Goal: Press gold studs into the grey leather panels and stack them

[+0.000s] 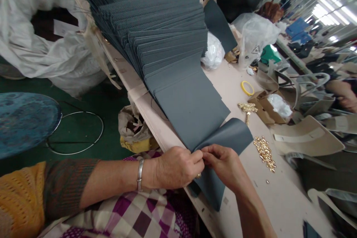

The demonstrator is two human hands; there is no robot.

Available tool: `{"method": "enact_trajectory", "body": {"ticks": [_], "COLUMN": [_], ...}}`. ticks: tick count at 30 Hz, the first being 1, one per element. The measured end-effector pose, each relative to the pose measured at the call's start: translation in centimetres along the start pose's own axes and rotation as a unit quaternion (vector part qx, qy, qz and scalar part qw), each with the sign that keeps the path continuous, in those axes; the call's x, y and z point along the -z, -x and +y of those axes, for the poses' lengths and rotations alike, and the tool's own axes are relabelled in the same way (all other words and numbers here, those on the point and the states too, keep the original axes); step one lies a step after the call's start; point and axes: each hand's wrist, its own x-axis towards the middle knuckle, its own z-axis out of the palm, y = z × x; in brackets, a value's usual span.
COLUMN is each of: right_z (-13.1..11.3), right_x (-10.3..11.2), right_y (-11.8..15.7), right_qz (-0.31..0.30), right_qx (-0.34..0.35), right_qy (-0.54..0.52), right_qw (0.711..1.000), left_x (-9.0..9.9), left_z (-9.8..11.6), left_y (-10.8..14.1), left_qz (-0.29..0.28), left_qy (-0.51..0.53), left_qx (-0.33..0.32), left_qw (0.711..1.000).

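A dark blue-grey leather-like panel [231, 134] lies bent over at the table's near edge, one end curled up and another part hanging lower. My left hand [181, 165] is closed on it, knuckles up, with a silver bracelet at the wrist. Fingertips of my right hand [220, 160] pinch at the same spot, touching the left fingers. What lies right between the fingertips is hidden. A small gold glint shows under my left fingers, too small to identify. Just behind both hands, a long fanned stack of matching panels [173, 41] runs up the table.
Right of the hands, small gold metal pieces [263, 152] lie heaped on the pale table [251, 200]. Beyond are a gold chain-like pile [247, 108], yellow tape roll [247, 88] and cardboard box [264, 106]. At left stand a white sack [64, 63] and blue round stool [28, 122].
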Motion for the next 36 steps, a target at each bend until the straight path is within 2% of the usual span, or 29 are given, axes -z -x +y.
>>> {"method": "enact_trajectory", "body": {"ticks": [6, 11, 15, 18, 21, 23, 26, 28, 32, 34, 36], "right_z": [-0.1, 0.0, -0.8, -1.5, -1.7, -1.2, 0.2, 1.4, 4.7, 6.8, 9.0], "right_x": [0.3, 0.6, 1.0, 1.3, 1.1, 0.8, 0.3, 0.0, 0.8, 2.8, 5.7], "right_y": [-0.6, -1.6, -2.3, -2.1, -0.9, 0.6, 3.5, 5.5, 9.3, 11.7, 15.3], "right_qz": [0.002, -0.029, -0.048, -0.037, 0.025, 0.106, 0.283, 0.352, 0.334, 0.352, 0.386], "right_qx": [-0.015, -0.074, -0.098, -0.096, -0.066, -0.029, -0.020, -0.047, -0.093, -0.110, -0.135], "right_qy": [0.011, -0.022, -0.011, 0.010, 0.023, 0.041, 0.085, 0.074, -0.048, -0.070, -0.068], "right_qw": [1.000, 0.997, 0.994, 0.995, 0.997, 0.993, 0.955, 0.932, 0.937, 0.927, 0.910], "left_x": [0.0, 0.2, 0.3, 0.4, 0.5, 0.4, -0.4, -1.2, -2.2, -2.0, -1.4], "left_z": [0.0, -0.1, -0.1, 0.0, 0.2, 0.1, -0.2, -0.1, 2.5, 4.4, 6.0], "left_y": [0.0, 0.0, -0.1, -0.4, -0.4, -0.1, 0.3, 0.4, -0.4, -0.9, -1.4], "left_qz": [-0.005, -0.028, -0.046, -0.054, -0.053, -0.041, -0.008, 0.012, 0.027, 0.024, 0.007], "left_qy": [0.012, 0.025, 0.036, 0.030, 0.028, 0.030, 0.036, 0.039, 0.106, 0.176, 0.242], "left_qx": [0.005, 0.007, 0.026, 0.044, 0.061, 0.072, 0.077, 0.068, 0.027, 0.000, -0.005], "left_qw": [1.000, 0.999, 0.998, 0.997, 0.996, 0.996, 0.996, 0.997, 0.994, 0.984, 0.970]}}
